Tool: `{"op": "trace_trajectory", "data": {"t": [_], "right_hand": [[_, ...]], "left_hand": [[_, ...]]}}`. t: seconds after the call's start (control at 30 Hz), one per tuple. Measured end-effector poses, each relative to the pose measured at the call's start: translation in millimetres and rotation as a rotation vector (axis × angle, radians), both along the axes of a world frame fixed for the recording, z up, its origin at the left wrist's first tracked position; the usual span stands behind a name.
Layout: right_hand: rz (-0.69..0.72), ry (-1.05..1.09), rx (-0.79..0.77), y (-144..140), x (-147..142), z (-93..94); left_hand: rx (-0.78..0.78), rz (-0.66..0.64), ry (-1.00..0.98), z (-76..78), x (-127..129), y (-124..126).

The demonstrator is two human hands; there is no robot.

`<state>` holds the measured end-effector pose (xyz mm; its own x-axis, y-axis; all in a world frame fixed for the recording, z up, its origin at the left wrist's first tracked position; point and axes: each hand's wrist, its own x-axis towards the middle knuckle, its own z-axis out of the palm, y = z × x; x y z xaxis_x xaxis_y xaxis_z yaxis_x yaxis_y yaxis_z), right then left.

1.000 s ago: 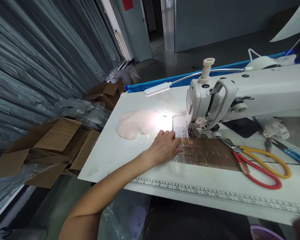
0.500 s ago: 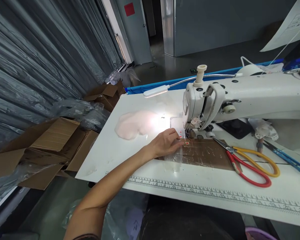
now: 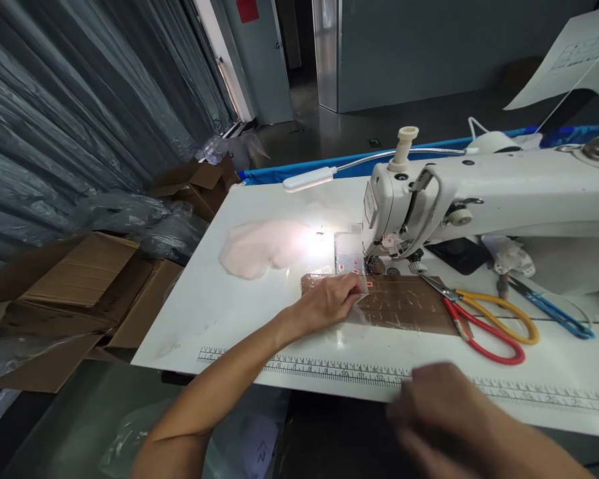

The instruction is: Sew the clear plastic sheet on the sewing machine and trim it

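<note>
**Left hand pinching clear film beside the needle**

The left hand (image 3: pixel 329 303) lies low on the white work surface (image 3: pixel 229 313), its grip narrow: thumb and fingers are closed on the edge of a thin clear plastic sheet with small red marks (image 3: pixel 352 266). That sheet lies partly over a flat brown rectangular piece (image 3: pixel 409 306) and runs up under the needle end of the white sewing machine (image 3: pixel 479 193). The right hand (image 3: pixel 449 416) is blurred at the near edge of the surface, over the printed ruler scale (image 3: pixel 329 369); its grip cannot be made out. Scissors with red and yellow handles (image 3: pixel 484 319) rest just right of the brown piece. A pale pink fabric heap (image 3: pixel 259 246) lies to the left, under the lamp's glare.
</note>
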<state>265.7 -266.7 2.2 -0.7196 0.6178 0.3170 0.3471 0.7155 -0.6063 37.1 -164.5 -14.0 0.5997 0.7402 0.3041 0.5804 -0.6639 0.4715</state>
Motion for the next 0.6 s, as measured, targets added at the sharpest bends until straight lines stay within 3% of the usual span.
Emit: {"op": "trace_trajectory", "data": {"t": [0.13,0.27,0.4,0.6], "right_hand": [[-0.321,-0.078,-0.181,60,-1,-14.4],[-0.327,-0.068,-0.271,102,-8,-16.8],[-0.285,-0.084,-0.363,115,-18,-17.0],[-0.315,-0.044,-0.391,112,-20,-19.0]], "left_hand": [[-0.074,0.012,-0.081,6.3,3,-3],[-0.127,0.067,-0.143,5.1,6,-3],[-0.173,0.195,-0.147,-0.2,9,-4],[-0.27,0.226,-0.225,-8.9,10,-3]]}}
